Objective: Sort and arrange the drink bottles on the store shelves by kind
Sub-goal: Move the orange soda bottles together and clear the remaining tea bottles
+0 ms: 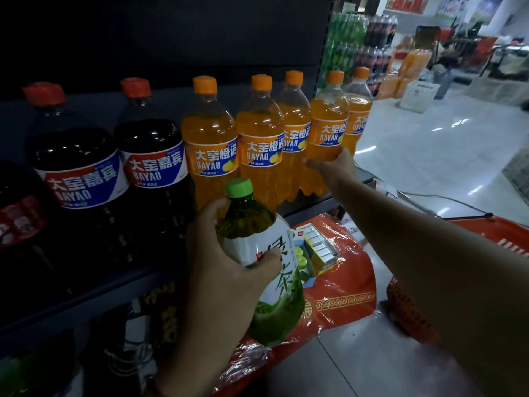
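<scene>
My left hand [226, 259] grips a green-tea bottle [266, 253] with a green cap and a white and green label, held tilted in front of the shelf. My right hand [332, 164] holds an orange soda bottle [329, 121] from below, lifted a little above the right end of the shelf [315, 207]. Several more orange soda bottles [211, 144] with orange caps stand in a row there. Left of them stand dark cola bottles [148, 150] with red caps and red and blue labels.
Below the shelf lies a red plastic-wrapped pack [343, 282] with a small box of goods on it. A red shopping basket [412, 308] sits on the tiled floor at the right. Stacks of green, dark and orange bottles [360, 44] stand far back.
</scene>
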{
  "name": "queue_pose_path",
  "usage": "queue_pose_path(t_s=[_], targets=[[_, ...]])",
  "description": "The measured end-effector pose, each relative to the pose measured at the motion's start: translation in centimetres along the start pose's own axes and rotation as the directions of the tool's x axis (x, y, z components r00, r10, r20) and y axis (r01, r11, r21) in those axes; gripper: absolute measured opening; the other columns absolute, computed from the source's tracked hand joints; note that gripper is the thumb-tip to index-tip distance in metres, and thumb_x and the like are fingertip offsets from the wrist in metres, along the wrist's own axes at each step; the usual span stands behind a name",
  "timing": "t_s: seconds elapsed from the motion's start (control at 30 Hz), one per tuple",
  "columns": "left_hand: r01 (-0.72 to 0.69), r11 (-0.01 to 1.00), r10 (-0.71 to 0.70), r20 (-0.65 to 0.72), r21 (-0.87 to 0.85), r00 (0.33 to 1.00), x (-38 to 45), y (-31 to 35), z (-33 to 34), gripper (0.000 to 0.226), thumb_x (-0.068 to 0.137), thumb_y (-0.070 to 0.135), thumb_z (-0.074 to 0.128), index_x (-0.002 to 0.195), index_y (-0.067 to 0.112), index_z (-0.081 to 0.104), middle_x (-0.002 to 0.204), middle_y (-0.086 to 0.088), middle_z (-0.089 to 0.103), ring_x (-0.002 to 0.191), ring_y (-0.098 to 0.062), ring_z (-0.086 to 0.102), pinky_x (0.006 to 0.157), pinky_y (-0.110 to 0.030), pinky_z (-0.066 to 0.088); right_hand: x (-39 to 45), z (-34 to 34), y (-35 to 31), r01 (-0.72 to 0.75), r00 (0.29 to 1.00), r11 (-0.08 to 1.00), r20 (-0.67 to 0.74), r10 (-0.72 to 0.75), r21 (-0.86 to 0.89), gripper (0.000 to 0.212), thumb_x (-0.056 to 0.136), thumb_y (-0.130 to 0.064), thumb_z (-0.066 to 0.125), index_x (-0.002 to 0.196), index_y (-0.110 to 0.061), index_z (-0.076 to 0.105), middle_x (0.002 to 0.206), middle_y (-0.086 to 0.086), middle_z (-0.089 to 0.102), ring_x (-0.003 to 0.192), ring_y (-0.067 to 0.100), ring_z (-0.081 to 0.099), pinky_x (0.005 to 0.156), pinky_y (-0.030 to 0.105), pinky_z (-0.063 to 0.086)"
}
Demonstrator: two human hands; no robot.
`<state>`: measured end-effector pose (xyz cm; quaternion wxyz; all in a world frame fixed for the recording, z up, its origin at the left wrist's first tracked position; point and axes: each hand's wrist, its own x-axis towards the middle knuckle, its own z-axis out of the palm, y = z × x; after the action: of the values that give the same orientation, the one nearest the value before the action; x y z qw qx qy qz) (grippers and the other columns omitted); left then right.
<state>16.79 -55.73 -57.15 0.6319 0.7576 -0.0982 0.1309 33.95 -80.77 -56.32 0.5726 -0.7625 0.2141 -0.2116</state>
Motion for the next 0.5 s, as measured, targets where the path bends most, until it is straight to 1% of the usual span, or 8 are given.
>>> queue_pose_path(t_s=[0.2,0.27,0.33,0.4,0.43,0.5], targets=[[0.009,1.0,-0.009,0.007,-0.013,1.0,0.1,0.2,0.5,0.08,0.064,0.029,0.084,0.131,0.039,0.041,0.129,0.014,0.049,0.114,-0.01,0.057,0.092,-0.04,0.055,-0.8,-0.1,0.0,-0.011,1.0,0.997,0.024,0.013,-0.078,0.081,0.081,-0.038,0.076,0.147,-0.021,0.032,0.147,0.005,0.046,0.134,0.032,0.046,0.104,0.056,0.044],[0.016,1.0,-0.015,0.006,-0.023,1.0,-0.1,0.3,0.5,0.078,0.065,0.028,0.084,0.13,0.04,0.041,0.129,0.014,0.049,0.111,-0.007,0.058,0.087,-0.032,0.057,-2.8,-0.9,0.0,0.024,0.999,0.998,0.038,-0.022,-0.056,0.077,0.086,-0.034,0.072,0.149,-0.022,0.028,0.148,0.005,0.044,0.134,0.03,0.046,0.103,0.055,0.045],[0.026,0.999,-0.026,0.006,-0.039,1.0,-0.3,0.5,0.5,0.077,0.067,0.025,0.084,0.127,0.042,0.04,0.127,0.014,0.051,0.107,-0.004,0.06,0.08,-0.024,0.057,-6.4,-2.1,0.0,0.057,0.995,0.998,0.084,-0.057,0.008,0.071,0.089,-0.035,0.068,0.148,-0.023,0.03,0.144,0.002,0.047,0.13,0.025,0.049,0.1,0.047,0.048],[0.036,0.997,-0.035,0.009,-0.061,0.999,-0.4,0.7,0.3,0.075,0.069,0.024,0.085,0.126,0.043,0.041,0.126,0.015,0.053,0.104,-0.002,0.061,0.077,-0.021,0.057,-11.0,-3.4,0.2,0.057,0.977,0.998,0.204,-0.059,0.015,0.059,0.091,-0.044,0.063,0.142,-0.025,0.041,0.131,-0.004,0.054,0.123,0.021,0.052,0.094,0.038,0.048],[0.035,0.997,-0.035,0.008,-0.071,0.999,-0.4,0.8,0.2,0.074,0.069,0.023,0.085,0.125,0.043,0.041,0.125,0.015,0.054,0.103,-0.002,0.062,0.076,-0.021,0.056,-13.3,-4.0,0.4,0.057,0.956,0.998,0.29,-0.051,-0.01,0.054,0.091,-0.051,0.06,0.138,-0.028,0.046,0.127,-0.007,0.056,0.121,0.019,0.053,0.095,0.037,0.047],[0.04,0.996,-0.04,0.01,-0.083,0.999,-0.7,0.9,0.2,0.073,0.069,0.022,0.085,0.124,0.043,0.043,0.122,0.017,0.055,0.099,0.001,0.062,0.073,-0.017,0.055,-17.5,-5.3,0.9,0.017,0.888,1.0,0.459,-0.006,-0.02,0.049,0.087,-0.064,0.054,0.128,-0.037,0.054,0.126,-0.009,0.062,0.118,0.016,0.058,0.102,0.042,0.046]])
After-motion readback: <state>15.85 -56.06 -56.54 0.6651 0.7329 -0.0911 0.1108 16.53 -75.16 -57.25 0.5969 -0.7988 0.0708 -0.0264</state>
